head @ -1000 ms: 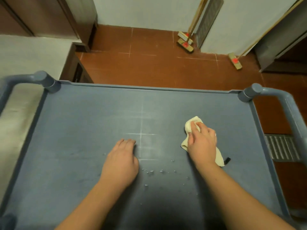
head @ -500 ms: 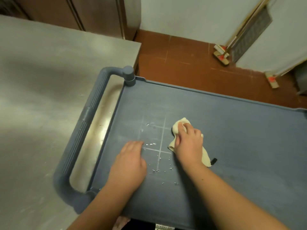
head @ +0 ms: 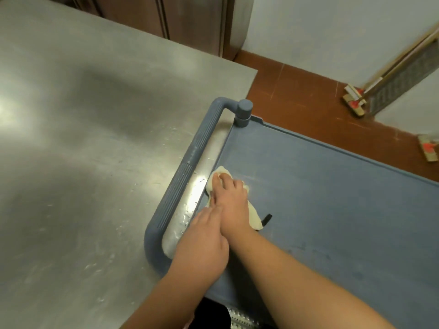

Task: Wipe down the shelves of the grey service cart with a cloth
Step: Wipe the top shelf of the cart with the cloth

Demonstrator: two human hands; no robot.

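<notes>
- My right hand [head: 229, 205] pressed the cream cloth [head: 253, 216] flat onto the cart's top shelf [head: 332, 198], fingers spread over it, tips at the shelf's left edge; couldn't tell if any finger curled under the fabric.
- Cloth sat bunched under the palm, a tail trailing toward me with a small black tag [head: 267, 219] on the end.
- My left hand [head: 204, 243] lay flat, fingers relaxed, holding nothing, on the shelf's left rim, just beside the right wrist and touching it.
- Grey cart handle [head: 175, 193] ran along the left of both hands.
- Steel counter [head: 83, 138] butted against the handle side.
- Red tile floor [head: 297, 96] beyond; brooms [head: 354, 100] leaned on the wall.
</notes>
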